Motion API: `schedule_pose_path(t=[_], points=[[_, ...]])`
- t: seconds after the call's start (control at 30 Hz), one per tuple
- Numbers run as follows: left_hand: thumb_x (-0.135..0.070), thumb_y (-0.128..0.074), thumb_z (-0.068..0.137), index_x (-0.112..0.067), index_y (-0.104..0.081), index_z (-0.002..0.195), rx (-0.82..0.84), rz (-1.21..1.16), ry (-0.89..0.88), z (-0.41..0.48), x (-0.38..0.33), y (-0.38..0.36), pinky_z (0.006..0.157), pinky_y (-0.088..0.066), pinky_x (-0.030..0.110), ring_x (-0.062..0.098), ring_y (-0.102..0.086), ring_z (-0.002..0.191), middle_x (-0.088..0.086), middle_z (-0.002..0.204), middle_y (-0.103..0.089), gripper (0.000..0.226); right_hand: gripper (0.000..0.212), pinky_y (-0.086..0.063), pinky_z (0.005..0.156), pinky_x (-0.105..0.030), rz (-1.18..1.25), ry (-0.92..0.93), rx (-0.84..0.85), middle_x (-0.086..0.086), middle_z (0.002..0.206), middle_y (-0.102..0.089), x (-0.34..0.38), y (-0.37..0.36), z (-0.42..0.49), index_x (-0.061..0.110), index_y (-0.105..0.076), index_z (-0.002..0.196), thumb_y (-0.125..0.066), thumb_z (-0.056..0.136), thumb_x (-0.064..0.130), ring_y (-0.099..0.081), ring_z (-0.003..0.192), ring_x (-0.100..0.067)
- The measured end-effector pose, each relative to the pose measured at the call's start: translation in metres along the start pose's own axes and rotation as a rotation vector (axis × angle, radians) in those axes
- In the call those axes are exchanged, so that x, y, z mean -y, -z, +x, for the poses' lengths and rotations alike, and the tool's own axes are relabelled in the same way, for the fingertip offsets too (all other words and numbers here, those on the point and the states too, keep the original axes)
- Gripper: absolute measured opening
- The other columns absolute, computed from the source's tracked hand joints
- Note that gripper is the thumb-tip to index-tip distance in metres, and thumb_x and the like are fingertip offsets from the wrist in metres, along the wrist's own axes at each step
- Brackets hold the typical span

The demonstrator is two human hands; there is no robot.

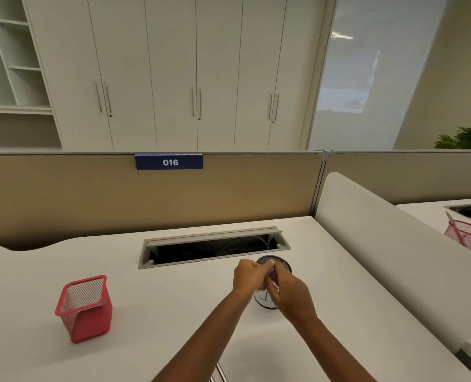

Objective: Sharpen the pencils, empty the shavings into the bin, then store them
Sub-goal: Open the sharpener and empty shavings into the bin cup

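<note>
Both my hands meet over a round black mesh cup [281, 264] that stands on the white desk [173, 304]. My left hand [249, 277] and my right hand [289, 293] are closed together around a small purple object [272, 274], probably the sharpener. It is mostly hidden by my fingers. I cannot make out a pencil between my hands. A red square mesh holder [84, 307] stands at the left of the desk and looks empty.
An open cable tray [215, 246] is cut into the desk behind the cup. A beige partition with a blue "016" label [169, 162] backs the desk. A white divider [380, 244] borders the right side. A pink mesh cup [464, 234] with a pencil stands on the neighbouring desk.
</note>
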State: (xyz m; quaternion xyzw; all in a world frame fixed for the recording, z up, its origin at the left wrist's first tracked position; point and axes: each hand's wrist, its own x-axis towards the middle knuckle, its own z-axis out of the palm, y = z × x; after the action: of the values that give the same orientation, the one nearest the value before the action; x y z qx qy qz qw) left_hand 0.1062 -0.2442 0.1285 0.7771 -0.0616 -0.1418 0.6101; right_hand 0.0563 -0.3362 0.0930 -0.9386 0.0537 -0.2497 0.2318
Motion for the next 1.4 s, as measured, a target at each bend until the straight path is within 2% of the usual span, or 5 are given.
schedule_pose_path(t=[0.37,0.77,0.93,1.27,1.4], points=[[-0.031,-0.056,0.089,-0.017,-0.057,0.057,0.006,0.123,-0.042,0.039,-0.002,-0.018,0.081,-0.053,0.029,0.019,-0.062,0.075,0.003,0.066,-0.059,0.035,0.051,-0.042,0.071,-0.01,-0.008,-0.036,-0.003,-0.002,0.103,-0.073,-0.023,-0.007,0.025,0.013,-0.058,0.12,-0.037,0.091,0.048,-0.07,0.086,-0.018],[-0.021,-0.05,0.093,0.004,-0.069,0.093,-0.019,-0.051,-0.026,0.054,0.008,-0.017,0.078,-0.052,0.027,0.022,-0.061,0.095,0.018,0.104,-0.068,0.032,0.036,-0.05,0.068,-0.014,0.237,-0.282,0.146,-0.014,0.113,-0.065,-0.034,-0.004,0.04,0.011,-0.04,0.123,-0.053,0.092,0.024,-0.067,0.091,-0.022],[-0.016,-0.05,0.092,0.005,-0.067,0.095,-0.119,0.225,-0.215,0.059,0.012,-0.018,0.074,-0.044,0.021,0.018,-0.056,0.088,0.02,0.103,-0.067,0.027,0.032,-0.039,0.053,-0.008,0.219,-0.365,0.274,-0.019,0.114,-0.061,-0.041,0.008,0.049,0.008,-0.043,0.118,-0.055,0.089,0.017,-0.056,0.084,-0.018],[-0.018,-0.049,0.094,-0.01,-0.046,0.129,0.05,0.978,-0.52,0.069,0.027,-0.023,0.097,-0.04,0.025,0.02,-0.043,0.122,0.009,0.134,-0.046,0.036,0.041,-0.047,0.08,-0.025,-0.029,-0.375,0.363,-0.016,0.124,-0.059,-0.038,0.027,0.065,0.005,-0.054,0.125,-0.063,0.085,0.012,-0.059,0.109,-0.027],[-0.02,-0.056,0.091,-0.011,-0.044,0.13,0.067,1.071,-0.566,0.071,0.029,-0.022,0.096,-0.042,0.026,0.021,-0.044,0.12,0.009,0.133,-0.047,0.042,0.033,-0.04,0.065,-0.02,-0.093,-0.341,0.306,-0.015,0.112,-0.065,-0.036,0.032,0.07,0.004,-0.053,0.112,-0.067,0.084,0.014,-0.06,0.093,-0.022]])
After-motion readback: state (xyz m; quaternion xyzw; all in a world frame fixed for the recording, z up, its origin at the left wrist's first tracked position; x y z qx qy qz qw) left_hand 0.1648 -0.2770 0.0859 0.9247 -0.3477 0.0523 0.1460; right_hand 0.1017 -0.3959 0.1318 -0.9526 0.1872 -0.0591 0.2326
